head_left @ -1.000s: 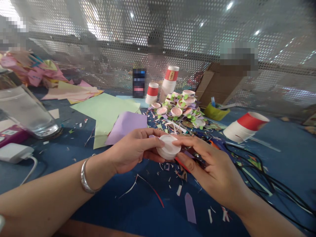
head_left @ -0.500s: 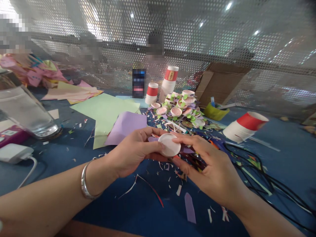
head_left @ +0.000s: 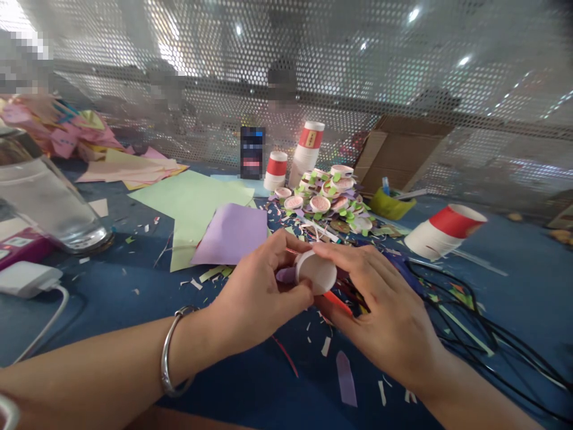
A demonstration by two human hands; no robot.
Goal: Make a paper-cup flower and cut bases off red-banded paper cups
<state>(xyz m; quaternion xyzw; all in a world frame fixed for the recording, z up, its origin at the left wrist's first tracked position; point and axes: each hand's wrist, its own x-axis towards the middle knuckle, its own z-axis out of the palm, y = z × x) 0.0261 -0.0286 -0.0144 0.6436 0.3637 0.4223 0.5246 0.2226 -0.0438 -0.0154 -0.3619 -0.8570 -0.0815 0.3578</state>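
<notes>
Between my two hands is a cut-off paper cup bottom [head_left: 319, 273], a shallow white round piece with a low rim. My left hand [head_left: 264, 283] grips its left side, the thumb pressing on the white face. My right hand [head_left: 376, 310] holds its right edge, the fingers over the top rim and the thumb low. A small purple paper piece [head_left: 286, 275] sticks out at the cup bottom's left side; how it is joined is hidden by my fingers. Behind my hands a purple paper sheet [head_left: 235, 234] lies over a green paper sheet [head_left: 188, 200].
A pile of decorated cup bottoms [head_left: 329, 197] stands at the back, beside stacked paper cups [head_left: 310, 146]. To the right are a tilted cup stack [head_left: 443, 232], a yellow-green holder [head_left: 390, 204] and black cables [head_left: 474, 310]. A glass bottle [head_left: 49, 197] stands left. Paper scraps litter the blue tabletop.
The cup bottom has tilted and moved slightly right and down. My left hand has shifted right, its thumb now lower on the white face. The things on the table keep their places.
</notes>
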